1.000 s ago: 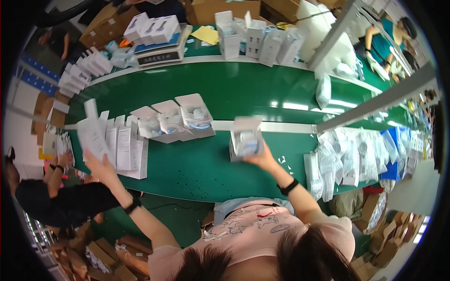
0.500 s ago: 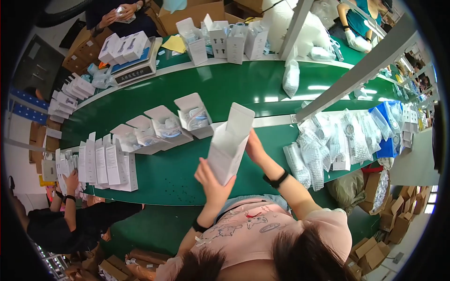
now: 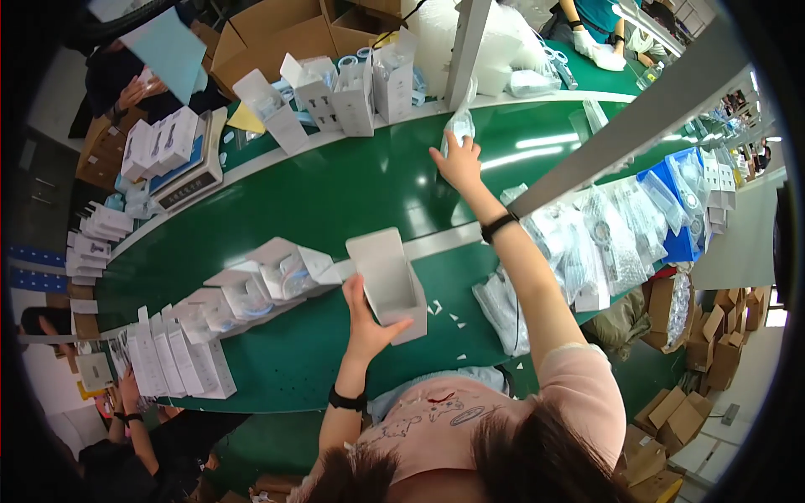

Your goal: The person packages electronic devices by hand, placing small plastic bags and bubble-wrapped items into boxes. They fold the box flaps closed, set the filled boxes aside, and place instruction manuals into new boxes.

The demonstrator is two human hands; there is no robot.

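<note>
Left hand [image 3: 366,323] grip clamped on open white box [image 3: 387,283], held over the green counter [image 3: 335,201] near its front edge. Right hand [image 3: 459,161] stretched toward the far edge, fingers closed on clear plastic bag [image 3: 460,126]. Open boxes row [image 3: 251,289] just left.

Bright overhead light, belt glare, fisheye-bent edges

L hand [image 3: 366,323] grips open white box [image 3: 388,283] on green belt [image 3: 335,201]; R hand [image 3: 459,161] stretched far fwd, touching clear plastic bag [image 3: 460,126]; filled open boxes [image 3: 260,285] just left of L hand
</note>
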